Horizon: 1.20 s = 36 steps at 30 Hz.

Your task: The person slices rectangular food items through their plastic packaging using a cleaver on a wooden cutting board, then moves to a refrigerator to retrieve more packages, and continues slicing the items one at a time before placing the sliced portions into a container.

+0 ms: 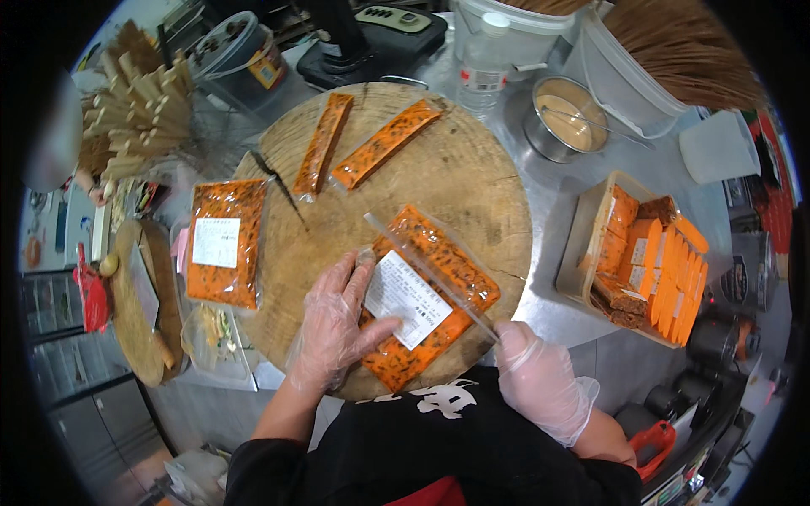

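On a round wooden chopping block (487, 190) lies a sealed plastic pack of orange seasoning block (398, 357), with a white printed label. My left hand (338, 319), in a clear plastic glove, presses on the pack's left part, fingers spread. My right hand (528, 367), also gloved, is closed on the handle end of a long thin knife (436, 278), whose blade lies slantwise across the pack. Two narrow wrapped strips, one upright (324, 142) and one slanted (386, 144), lie near the block's far edge. Another whole labelled pack (224, 278) rests at the block's left edge.
A plastic bin (585, 253) of orange packs stands right. Behind are a steel pot (538, 136) with a utensil, a plastic bottle (484, 69) and a black scale (405, 31). At left, a cleaver (145, 288) lies on a smaller board (123, 316). Another person's hand (97, 195) shows far left.
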Each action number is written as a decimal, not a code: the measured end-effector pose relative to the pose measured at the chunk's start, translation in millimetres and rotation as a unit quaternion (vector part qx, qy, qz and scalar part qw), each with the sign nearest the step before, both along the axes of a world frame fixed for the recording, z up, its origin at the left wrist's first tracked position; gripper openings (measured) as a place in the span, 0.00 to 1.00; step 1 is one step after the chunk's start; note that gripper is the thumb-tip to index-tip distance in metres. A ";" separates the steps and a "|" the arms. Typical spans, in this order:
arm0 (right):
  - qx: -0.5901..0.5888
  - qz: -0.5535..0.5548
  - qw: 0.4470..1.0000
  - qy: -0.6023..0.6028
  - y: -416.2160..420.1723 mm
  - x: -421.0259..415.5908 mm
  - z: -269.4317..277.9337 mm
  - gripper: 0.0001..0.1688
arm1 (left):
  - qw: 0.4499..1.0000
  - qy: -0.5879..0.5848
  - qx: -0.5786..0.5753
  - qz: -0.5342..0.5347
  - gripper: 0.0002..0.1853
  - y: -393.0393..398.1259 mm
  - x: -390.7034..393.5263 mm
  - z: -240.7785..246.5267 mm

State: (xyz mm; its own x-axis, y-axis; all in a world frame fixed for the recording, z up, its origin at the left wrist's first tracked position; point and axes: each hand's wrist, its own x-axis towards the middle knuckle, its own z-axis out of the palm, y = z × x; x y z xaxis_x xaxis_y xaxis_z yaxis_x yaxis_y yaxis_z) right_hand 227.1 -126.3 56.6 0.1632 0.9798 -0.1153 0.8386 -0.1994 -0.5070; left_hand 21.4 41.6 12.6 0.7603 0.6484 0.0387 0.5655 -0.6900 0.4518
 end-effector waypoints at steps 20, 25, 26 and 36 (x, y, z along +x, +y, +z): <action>0.023 -0.060 0.997 0.044 1.1 12.8 -0.8 0.22 | 0.970 -0.192 -0.065 0.137 0.31 -20.9 -61.6 -4.0; -0.033 -0.027 0.997 0.060 3.6 15.9 9.8 0.22 | 0.990 -0.039 -0.099 0.092 0.52 -36.2 -54.8 -0.9; -0.056 -0.028 0.997 0.047 3.9 15.1 10.3 0.22 | 0.991 -0.025 -0.099 0.089 0.56 -38.1 -56.1 -3.5; -0.003 -0.075 0.997 -0.020 -1.1 11.6 5.7 0.18 | 0.991 0.077 -0.052 0.096 0.68 -47.1 -44.6 -2.3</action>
